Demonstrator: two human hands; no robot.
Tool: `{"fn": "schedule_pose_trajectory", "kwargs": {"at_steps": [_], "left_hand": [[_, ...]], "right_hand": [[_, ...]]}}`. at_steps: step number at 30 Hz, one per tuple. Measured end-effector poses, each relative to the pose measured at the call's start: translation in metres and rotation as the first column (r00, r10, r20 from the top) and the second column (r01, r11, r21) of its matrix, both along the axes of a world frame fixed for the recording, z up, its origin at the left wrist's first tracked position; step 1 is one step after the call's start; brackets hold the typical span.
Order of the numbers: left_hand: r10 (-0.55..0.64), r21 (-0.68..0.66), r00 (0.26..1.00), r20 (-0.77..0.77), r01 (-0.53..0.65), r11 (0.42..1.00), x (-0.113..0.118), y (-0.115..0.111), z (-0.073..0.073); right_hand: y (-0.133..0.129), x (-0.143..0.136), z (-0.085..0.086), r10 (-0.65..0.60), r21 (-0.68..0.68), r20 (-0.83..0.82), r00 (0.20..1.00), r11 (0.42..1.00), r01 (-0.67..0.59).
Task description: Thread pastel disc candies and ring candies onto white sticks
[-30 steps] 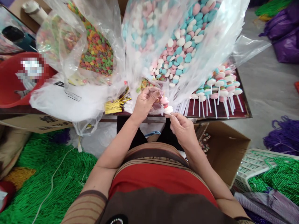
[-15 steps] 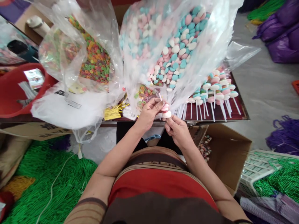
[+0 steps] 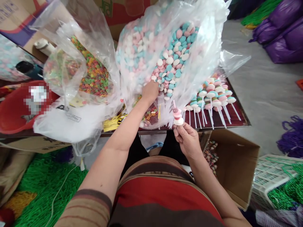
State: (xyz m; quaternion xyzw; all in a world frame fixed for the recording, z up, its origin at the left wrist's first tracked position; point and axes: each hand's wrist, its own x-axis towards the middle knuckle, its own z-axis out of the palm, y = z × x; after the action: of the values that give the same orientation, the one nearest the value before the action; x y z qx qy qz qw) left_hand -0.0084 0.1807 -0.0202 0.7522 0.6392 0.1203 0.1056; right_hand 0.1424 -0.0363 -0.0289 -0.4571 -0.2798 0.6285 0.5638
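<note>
My right hand [image 3: 188,137] pinches the low end of a candy skewer [image 3: 178,117] in front of the table edge. Pink and white round sweets are stacked on its stick, whose tip points up. My left hand [image 3: 151,91] reaches into the mouth of a clear bag [image 3: 205,53] of pink, blue and white sweets [image 3: 169,67]. Its fingertips are beside a white sweet; whether they grip it is hidden. Below that wrist lie small coloured candy rings [image 3: 151,114]. Finished-looking candy skewers [image 3: 213,97] lie piled to the right, white sticks toward me.
Another clear bag of candy rings [image 3: 94,77] stands left, behind a white plastic bag [image 3: 68,118] and yellow ties [image 3: 115,121]. A red basin [image 3: 14,118] sits far left. Below right are an open cardboard box [image 3: 233,167] and a white crate [image 3: 265,176].
My left hand has let go of the candy skewer and moved up and left to the bag of sweets. My right hand keeps the skewer, slightly further right and lower.
</note>
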Motion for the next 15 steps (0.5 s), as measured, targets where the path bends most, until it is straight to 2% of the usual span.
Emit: {"fn": "schedule_pose_trajectory", "kwargs": {"at_steps": [4,6,9,11,15], "left_hand": [[0.007,-0.048,0.997,-0.078,-0.011,0.999,0.003,0.01,-0.002],[0.008,-0.025,0.999,-0.041,-0.009,1.0,-0.002,0.012,0.001],[0.079,0.015,0.995,0.063,-0.08,0.997,-0.018,0.012,0.009],[0.131,0.022,0.983,0.129,-0.135,0.991,-0.029,0.008,0.014],[0.131,0.035,0.976,0.176,-0.14,0.99,-0.042,-0.006,0.016]], "right_hand": [[0.002,0.003,-0.001,-0.011,-0.001,0.017,1.0,1.0,0.011],[0.002,0.003,-0.001,-0.006,0.001,0.017,1.0,1.0,0.006],[0.003,0.003,-0.002,-0.01,0.006,0.012,1.0,1.0,0.01],[0.002,0.001,-0.003,-0.004,0.005,0.014,1.0,1.0,0.004],[0.002,-0.003,-0.005,0.026,-0.001,0.015,1.0,1.0,-0.026]]}}
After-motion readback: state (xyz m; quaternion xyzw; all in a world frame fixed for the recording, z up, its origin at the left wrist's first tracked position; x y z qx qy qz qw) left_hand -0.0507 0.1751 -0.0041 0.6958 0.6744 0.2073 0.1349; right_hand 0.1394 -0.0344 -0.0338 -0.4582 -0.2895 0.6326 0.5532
